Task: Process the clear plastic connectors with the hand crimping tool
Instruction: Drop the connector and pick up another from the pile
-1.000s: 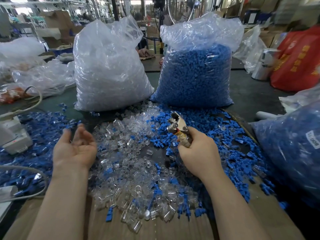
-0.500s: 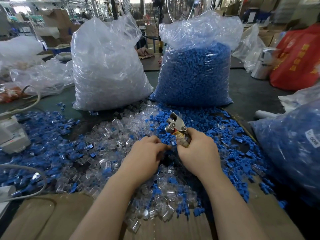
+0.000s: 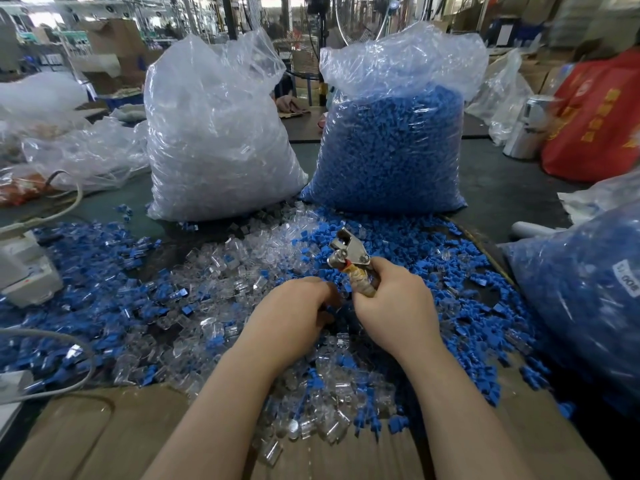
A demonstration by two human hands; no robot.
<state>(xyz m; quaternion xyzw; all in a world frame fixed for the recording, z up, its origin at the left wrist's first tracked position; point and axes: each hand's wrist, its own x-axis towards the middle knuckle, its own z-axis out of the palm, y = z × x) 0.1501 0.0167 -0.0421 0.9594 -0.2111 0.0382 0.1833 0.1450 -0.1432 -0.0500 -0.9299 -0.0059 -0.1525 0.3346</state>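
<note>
A heap of clear plastic connectors [image 3: 221, 271] mixed with small blue plastic pieces [image 3: 408, 244] covers the table in front of me. My right hand [image 3: 394, 306] grips the taped handles of a metal hand crimping tool [image 3: 348, 252], its jaws pointing up and away. My left hand [image 3: 294, 313] lies palm down on the heap just left of the tool handle, fingers curled into the connectors. What its fingertips hold is hidden.
A big bag of clear connectors [image 3: 214, 140] and a big bag of blue pieces [image 3: 391, 143] stand behind the heap. Another bag of blue pieces [image 3: 581, 292] lies at right. A white device [image 3: 24, 271] and cables [image 3: 69, 368] sit at left. Cardboard [image 3: 86, 438] lies along the near edge.
My left hand has swung from the left of the heap, palm open, over to the tool and now digs into the connectors. My right hand with the tool has stayed put.
</note>
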